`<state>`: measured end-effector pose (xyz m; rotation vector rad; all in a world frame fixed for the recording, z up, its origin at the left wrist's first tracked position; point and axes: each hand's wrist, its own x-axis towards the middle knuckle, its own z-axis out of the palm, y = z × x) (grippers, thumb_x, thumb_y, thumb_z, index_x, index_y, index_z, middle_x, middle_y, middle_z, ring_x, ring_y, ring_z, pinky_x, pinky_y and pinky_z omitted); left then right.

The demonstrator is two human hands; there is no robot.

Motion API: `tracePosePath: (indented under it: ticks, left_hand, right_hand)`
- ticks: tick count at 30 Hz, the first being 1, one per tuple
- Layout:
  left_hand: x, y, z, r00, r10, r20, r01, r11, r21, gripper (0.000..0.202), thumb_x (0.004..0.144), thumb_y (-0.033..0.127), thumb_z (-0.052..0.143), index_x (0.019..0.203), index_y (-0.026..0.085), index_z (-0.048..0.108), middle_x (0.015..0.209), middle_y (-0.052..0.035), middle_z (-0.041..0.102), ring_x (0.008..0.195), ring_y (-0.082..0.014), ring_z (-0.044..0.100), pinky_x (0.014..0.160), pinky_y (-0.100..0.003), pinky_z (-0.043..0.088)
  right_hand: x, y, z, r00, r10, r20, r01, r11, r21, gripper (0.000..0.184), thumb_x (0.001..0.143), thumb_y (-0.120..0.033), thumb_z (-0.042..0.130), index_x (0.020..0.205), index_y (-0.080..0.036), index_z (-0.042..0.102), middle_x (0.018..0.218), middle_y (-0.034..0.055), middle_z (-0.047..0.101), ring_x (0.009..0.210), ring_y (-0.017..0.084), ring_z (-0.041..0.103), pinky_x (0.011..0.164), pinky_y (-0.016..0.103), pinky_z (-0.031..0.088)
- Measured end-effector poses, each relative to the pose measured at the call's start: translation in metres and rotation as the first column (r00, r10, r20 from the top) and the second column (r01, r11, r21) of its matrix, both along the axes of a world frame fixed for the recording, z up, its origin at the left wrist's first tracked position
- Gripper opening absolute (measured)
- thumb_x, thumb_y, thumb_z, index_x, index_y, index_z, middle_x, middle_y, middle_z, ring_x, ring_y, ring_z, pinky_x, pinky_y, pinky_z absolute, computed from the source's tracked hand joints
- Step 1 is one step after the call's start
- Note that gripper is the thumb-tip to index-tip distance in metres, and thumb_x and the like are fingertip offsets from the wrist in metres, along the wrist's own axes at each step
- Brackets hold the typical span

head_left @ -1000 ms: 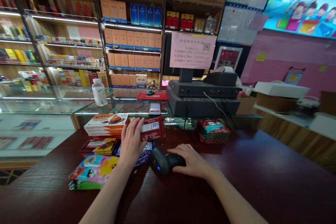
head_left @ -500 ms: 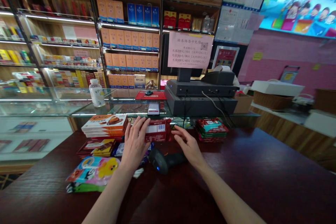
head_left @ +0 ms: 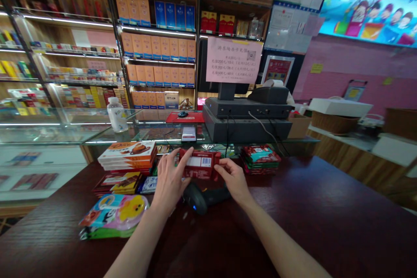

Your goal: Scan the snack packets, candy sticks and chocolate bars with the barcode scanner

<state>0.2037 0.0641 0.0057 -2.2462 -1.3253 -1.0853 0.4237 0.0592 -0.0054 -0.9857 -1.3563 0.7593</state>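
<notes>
A red packet with a white barcode label faces me, behind the handheld barcode scanner. My left hand is closed on the packet's left end, its thumb below and fingers reaching over the upper edge. With thumb and fingers pinched, my right hand grips the right end. The scanner lies on the dark table below the packet, a blue light glowing on its head. Beside my left hand lie a blue-and-white packet and a yellow-and-brown packet.
Orange-and-white boxes are stacked at left, with a colourful duck-printed bag in front. Red and green packets are piled at right. Behind the table stand a glass counter, a bottle and a dark cash register.
My right hand has moved left and closed on the packet's right end. The packet now shows more of its face and sits slightly further right. The scanner has stayed in place.
</notes>
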Motion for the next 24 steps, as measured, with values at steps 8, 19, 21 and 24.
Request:
tracePosePath:
  ticks: [8, 19, 21, 24]
  left_hand:
    - [0.0, 0.005, -0.003, 0.982, -0.027, 0.187, 0.054, 0.988, -0.145, 0.089, 0.079, 0.025, 0.07, 0.154, 0.035, 0.023, 0.121, -0.0072, 0.055, 0.114, -0.0273, 0.056, 0.103, -0.052, 0.042]
    - [0.005, 0.015, 0.0, 0.618, -0.088, 0.782, 0.461, 0.846, -0.269, 0.059, 0.081, 0.038, 0.063, 0.135, 0.018, 0.052, 0.102, -0.0054, 0.073, 0.095, -0.0189, 0.068, 0.09, -0.037, 0.053]
    - [0.003, 0.015, 0.002, 0.602, -0.047, 0.797, 0.46, 0.836, -0.298, 0.054, 0.08, 0.042, 0.064, 0.127, 0.017, 0.06, 0.095, -0.0043, 0.074, 0.089, -0.019, 0.069, 0.088, -0.036, 0.052]
    - [0.001, 0.014, 0.004, 0.607, -0.014, 0.795, 0.441, 0.838, -0.322, 0.041, 0.077, 0.044, 0.065, 0.109, 0.017, 0.069, 0.088, -0.0034, 0.074, 0.083, -0.0189, 0.068, 0.083, -0.034, 0.052]
  right_hand:
    - [0.004, 0.003, -0.005, 0.998, -0.057, -0.029, 0.058, 0.998, 0.02, 0.024, 0.082, -0.043, 0.071, 0.082, -0.02, 0.067, 0.072, 0.0006, 0.069, 0.062, 0.017, 0.061, 0.058, 0.028, 0.048]
    - [0.011, 0.007, -0.008, 0.986, -0.128, -0.11, 0.128, 0.992, -0.004, 0.03, 0.077, -0.048, 0.074, 0.083, -0.019, 0.07, 0.075, 0.0038, 0.073, 0.067, 0.021, 0.065, 0.062, 0.031, 0.052]
    - [0.009, 0.005, -0.007, 0.986, -0.134, -0.095, 0.136, 0.991, 0.008, 0.029, 0.078, -0.047, 0.074, 0.082, -0.019, 0.07, 0.074, 0.0029, 0.073, 0.065, 0.02, 0.064, 0.059, 0.029, 0.051]
    - [0.008, 0.003, -0.007, 0.987, -0.146, -0.063, 0.148, 0.989, 0.03, 0.024, 0.079, -0.043, 0.072, 0.081, -0.019, 0.07, 0.072, 0.0012, 0.072, 0.062, 0.018, 0.063, 0.059, 0.028, 0.048]
